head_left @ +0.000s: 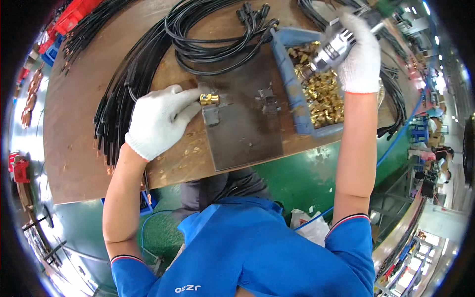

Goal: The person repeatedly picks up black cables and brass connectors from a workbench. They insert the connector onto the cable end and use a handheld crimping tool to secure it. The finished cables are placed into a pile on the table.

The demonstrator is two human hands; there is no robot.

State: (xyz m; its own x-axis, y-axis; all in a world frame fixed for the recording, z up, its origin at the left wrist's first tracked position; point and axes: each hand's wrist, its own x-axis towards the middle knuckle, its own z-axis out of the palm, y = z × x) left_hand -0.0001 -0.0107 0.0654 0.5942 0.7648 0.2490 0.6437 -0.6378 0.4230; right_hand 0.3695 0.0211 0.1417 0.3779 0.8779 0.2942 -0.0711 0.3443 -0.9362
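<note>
A person in a blue shirt and white knit gloves stood at a brown workbench, seen from above. The left hand [161, 119] rested on the bench left of centre, its fingertips closed around a small brass fitting [209, 99] seated on a dark metal fixture [212, 115] at the near-left corner of a grey steel plate [247, 123]. The fitting looked like solid metal: small, rigid and dense for its size, likely smooth and a little slippery even through cloth. The best hold seemed to be across its sides with thumb and forefinger, as the hand had it. Its long axis lay roughly left to right, level with the bench, with the free end pointing right, toward a second empty fixture [267, 99] on the plate.

The right hand [358, 57] was raised at the far right, wrapped firmly around a silver powered driver [332, 49]. The tool's long axis slanted, its nose pointing down and left over a blue tray [292, 94] heaped with more brass fittings [324, 96]. The tool appeared heavy and stiff.

Bundles of black cable [128, 84] lay on the far and left parts of the bench.
</note>
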